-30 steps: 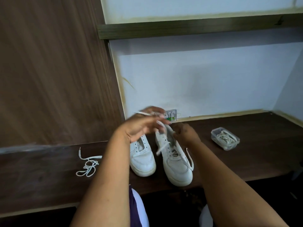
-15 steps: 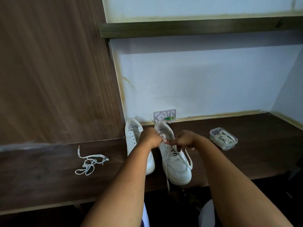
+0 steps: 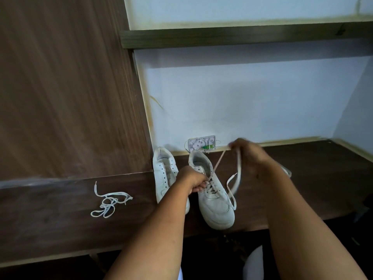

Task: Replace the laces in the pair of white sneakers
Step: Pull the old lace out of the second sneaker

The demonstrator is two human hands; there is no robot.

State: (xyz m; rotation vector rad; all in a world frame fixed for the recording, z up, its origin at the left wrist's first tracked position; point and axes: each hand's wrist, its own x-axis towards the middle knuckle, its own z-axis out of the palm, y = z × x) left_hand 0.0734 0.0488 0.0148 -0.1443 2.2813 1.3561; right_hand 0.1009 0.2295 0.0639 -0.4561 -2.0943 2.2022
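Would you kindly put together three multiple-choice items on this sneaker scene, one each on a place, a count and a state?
1. Where does the loose lace lie?
A. on the desk, left of both sneakers
B. inside a sneaker
C. on the shelf

2. How many sneakers stand on the desk?
A. one
B. two
C. three

3. What is the right hand doing?
A. resting flat on the desk
B. pulling a lace up from the right sneaker
C. holding the left sneaker

Answers: 1 A, the lace is heaped on bare wood left of the pair. 2 B, two white sneakers stand side by side. 3 B, a taut lace runs from the eyelets to its fingers, while the left hand steadies that sneaker.
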